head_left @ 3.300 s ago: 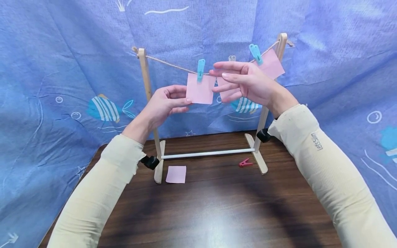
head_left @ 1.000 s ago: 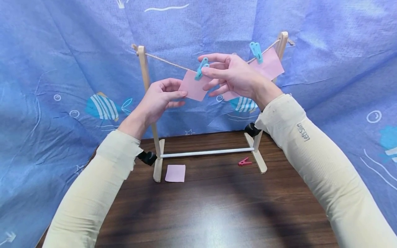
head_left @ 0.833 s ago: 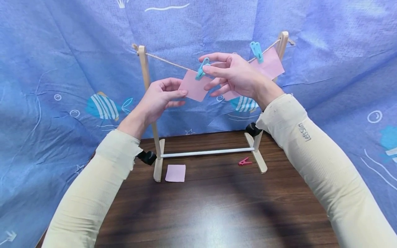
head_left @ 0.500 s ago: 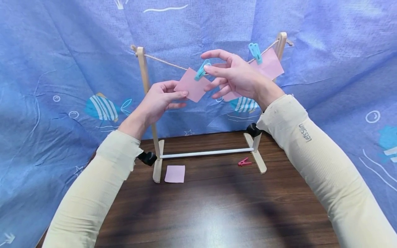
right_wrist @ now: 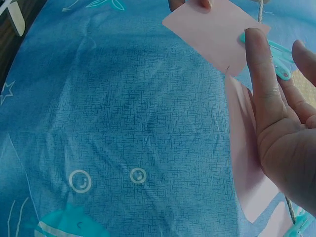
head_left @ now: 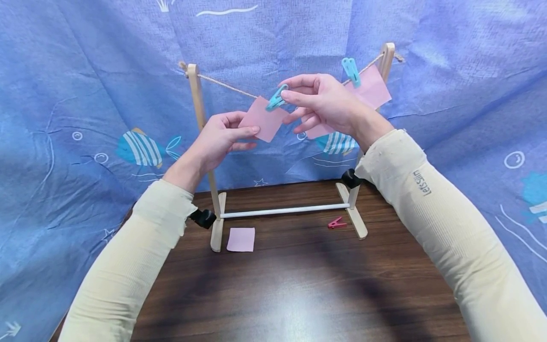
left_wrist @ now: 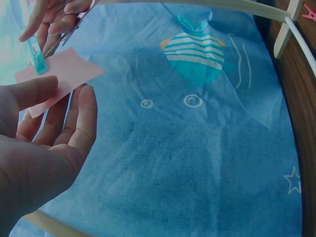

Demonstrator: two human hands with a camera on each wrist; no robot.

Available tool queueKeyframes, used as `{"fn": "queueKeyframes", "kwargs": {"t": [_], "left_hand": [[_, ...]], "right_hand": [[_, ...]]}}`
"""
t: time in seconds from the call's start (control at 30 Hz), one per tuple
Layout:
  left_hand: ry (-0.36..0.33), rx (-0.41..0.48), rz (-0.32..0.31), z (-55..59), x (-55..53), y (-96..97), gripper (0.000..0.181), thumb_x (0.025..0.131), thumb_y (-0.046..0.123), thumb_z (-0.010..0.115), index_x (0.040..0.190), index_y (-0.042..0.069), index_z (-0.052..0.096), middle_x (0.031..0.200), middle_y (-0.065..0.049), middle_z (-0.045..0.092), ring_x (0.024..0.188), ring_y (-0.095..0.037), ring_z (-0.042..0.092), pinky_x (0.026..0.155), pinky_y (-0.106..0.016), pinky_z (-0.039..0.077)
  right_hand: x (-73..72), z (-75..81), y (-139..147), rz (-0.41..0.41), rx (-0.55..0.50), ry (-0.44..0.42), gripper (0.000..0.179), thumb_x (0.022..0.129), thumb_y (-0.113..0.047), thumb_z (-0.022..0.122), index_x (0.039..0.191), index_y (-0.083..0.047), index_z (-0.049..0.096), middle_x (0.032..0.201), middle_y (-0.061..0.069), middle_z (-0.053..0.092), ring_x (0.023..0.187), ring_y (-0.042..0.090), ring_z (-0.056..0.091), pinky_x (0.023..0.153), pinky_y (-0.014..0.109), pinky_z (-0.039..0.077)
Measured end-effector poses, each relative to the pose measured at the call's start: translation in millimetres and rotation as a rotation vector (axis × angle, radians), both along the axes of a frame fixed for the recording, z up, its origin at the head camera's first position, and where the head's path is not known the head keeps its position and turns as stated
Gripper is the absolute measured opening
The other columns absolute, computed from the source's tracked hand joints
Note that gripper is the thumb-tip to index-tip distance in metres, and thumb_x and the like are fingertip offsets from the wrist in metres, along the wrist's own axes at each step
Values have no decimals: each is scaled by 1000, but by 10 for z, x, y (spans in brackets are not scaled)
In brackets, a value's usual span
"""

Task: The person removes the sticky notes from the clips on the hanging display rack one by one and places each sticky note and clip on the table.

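Observation:
My left hand pinches the lower left edge of a square pink paper note, thumb in front and fingers behind. The note is tilted like a diamond. A light blue clothespin slants across its upper right edge, by the twine line. My right hand pinches the clothespin's upper end between thumb and index finger, other fingers spread. In the left wrist view the clothespin overlaps the note. Another pink note hangs behind my right hand, partly hidden.
A third pink note hangs at the right under a blue clothespin. The wooden stand has a left post and a white crossbar. On the table lie a pink note and a red clothespin.
My right hand has moved left from spread fingers to pinching the blue clothespin. The clothespin leans further right, and the note has turned from nearly square to a diamond in my left hand.

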State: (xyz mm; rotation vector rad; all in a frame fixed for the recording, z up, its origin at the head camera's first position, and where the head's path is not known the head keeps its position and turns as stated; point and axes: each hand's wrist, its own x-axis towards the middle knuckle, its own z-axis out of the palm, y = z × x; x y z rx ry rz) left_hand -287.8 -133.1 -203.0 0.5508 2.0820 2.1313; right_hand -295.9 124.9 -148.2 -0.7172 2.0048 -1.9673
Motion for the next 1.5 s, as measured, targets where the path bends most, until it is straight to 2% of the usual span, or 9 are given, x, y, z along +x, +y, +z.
{"fn": "queueKeyframes", "kwargs": {"t": [0.23, 0.33, 0.53, 0.8, 1.17, 1.5], "left_hand": [[11, -16, -1, -2, 13, -7, 28, 96, 3, 69, 124, -2, 66, 110, -13, 70, 100, -24, 69, 87, -39, 60], [14, -24, 2, -5, 20, -14, 29, 96, 3, 69, 125, -2, 66, 111, -13, 70, 100, -24, 69, 85, -36, 61], [16, -27, 5, -7, 17, -20, 30, 96, 4, 69, 126, -2, 66, 109, -13, 70, 99, -23, 69, 88, -39, 60], [13, -20, 7, -2, 24, -26, 27, 96, 3, 69, 123, -2, 66, 106, -12, 70, 97, -23, 68, 85, -37, 61], [40, -65, 17, 72, 44, -67, 35, 94, 7, 72, 127, 0, 65, 110, -13, 70, 97, -24, 68, 81, -32, 61], [43, -19, 5, 105, 38, -68, 28, 95, 3, 71, 122, -2, 66, 106, -12, 71, 97, -24, 68, 85, -35, 60]], "right_hand": [[-2, -8, 14, 5, 33, 23, 50, 98, -20, 69, 146, -16, 54, 131, 15, 65, 85, 30, 75, 65, 39, 63], [-4, -8, 15, 4, 36, 26, 48, 98, -18, 70, 144, -14, 56, 129, 15, 66, 87, 31, 75, 65, 38, 63], [-16, -9, 15, -11, 46, 28, 47, 96, -13, 71, 140, -8, 58, 120, 12, 71, 86, 30, 75, 65, 37, 63], [-20, -4, 29, -31, 77, 31, 48, 93, -11, 75, 139, -9, 61, 120, 14, 72, 86, 29, 75, 60, 34, 62], [-13, 1, 49, -30, 86, 59, 46, 93, -10, 75, 137, -6, 61, 121, 17, 71, 95, 33, 74, 68, 38, 63], [-9, 2, 44, 4, 38, 79, 47, 89, -4, 77, 134, -3, 61, 119, 20, 69, 91, 33, 74, 70, 41, 62]]}}
